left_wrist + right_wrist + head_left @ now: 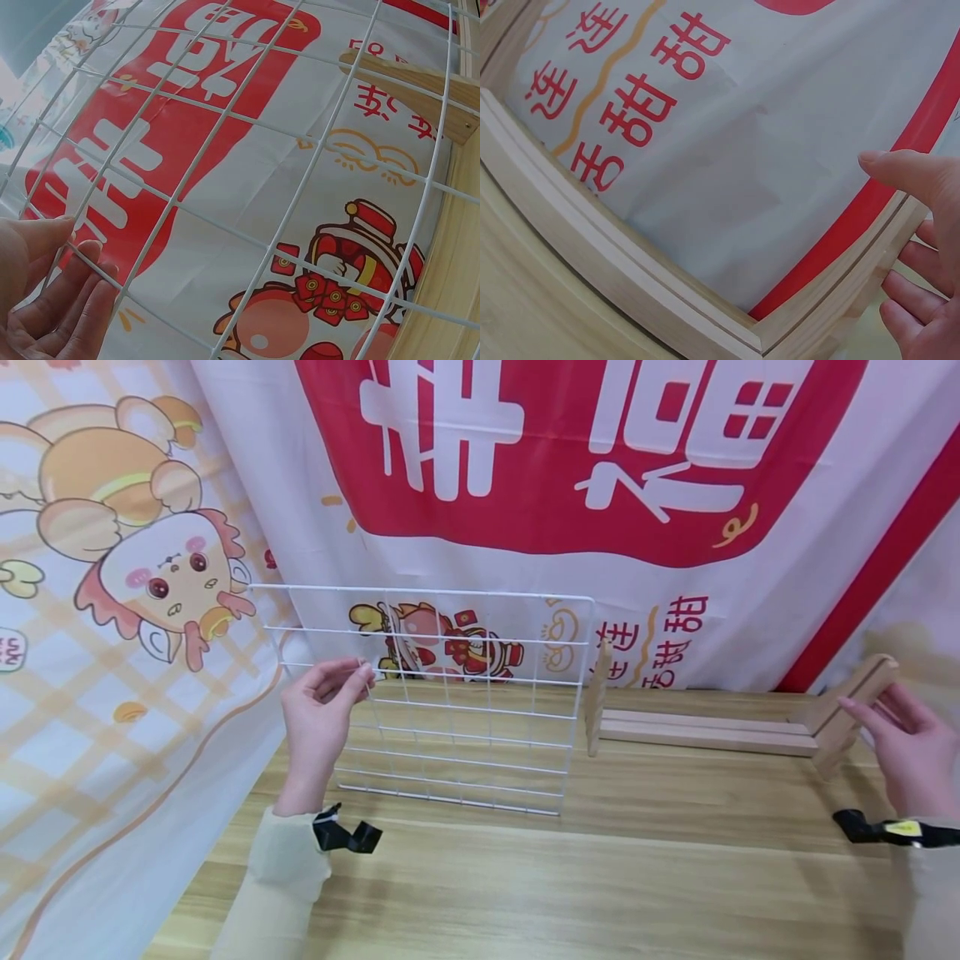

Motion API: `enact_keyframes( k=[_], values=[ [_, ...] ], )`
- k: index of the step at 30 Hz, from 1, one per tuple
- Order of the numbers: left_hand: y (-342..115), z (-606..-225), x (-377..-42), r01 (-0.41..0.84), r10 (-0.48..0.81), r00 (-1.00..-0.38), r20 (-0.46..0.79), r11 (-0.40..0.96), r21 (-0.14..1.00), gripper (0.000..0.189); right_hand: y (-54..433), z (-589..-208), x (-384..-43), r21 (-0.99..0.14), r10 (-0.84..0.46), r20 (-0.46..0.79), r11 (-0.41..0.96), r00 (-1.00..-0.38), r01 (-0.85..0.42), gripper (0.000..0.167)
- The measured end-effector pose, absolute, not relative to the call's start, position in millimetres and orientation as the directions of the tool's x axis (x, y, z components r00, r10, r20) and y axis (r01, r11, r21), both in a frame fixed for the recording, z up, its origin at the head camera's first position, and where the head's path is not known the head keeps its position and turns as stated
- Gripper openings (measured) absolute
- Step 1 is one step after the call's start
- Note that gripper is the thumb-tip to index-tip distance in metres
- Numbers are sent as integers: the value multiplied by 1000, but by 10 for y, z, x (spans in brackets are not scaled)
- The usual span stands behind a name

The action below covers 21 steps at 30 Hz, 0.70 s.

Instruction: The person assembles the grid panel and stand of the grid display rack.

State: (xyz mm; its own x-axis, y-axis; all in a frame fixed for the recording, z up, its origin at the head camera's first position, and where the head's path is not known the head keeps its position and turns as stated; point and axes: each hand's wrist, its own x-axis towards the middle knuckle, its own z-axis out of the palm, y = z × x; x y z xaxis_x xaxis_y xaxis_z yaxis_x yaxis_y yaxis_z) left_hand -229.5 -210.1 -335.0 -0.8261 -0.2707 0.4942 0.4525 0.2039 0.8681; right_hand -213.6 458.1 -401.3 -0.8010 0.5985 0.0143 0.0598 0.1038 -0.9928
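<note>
A white wire grid panel (480, 594) stands upright and slightly tilted over the table. My left hand (322, 702) pinches one of its wires near the left side, thumb against fingers, as the left wrist view also shows. To the right is a low wooden stand (712, 735) with a grooved bar and an upright board at each end. My right hand (915, 743) holds the right end board (851, 714), thumb in front and fingers behind it. The grid's right edge is beside the left end board (595, 702).
The wood-grain table (600, 893) stretches in front of both things. Behind hangs a white cloth with a red printed panel (540, 518) and cartoon figures. A checked cartoon cloth (112, 735) hangs on the left.
</note>
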Motion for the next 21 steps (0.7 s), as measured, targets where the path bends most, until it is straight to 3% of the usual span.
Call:
enact_keyframes(
  k=[12,21],
  values=[
    [-2095,-3339,-2280,449,-271,-827,492,208,869,27,4557,-4031,-2103,-962,598,46,241,-800,125,71],
    [-2104,-3345,-2290,453,-268,-828,493,199,869,27,4587,-4029,-2201,-951,476,71,297,-876,84,67]
  ],
)
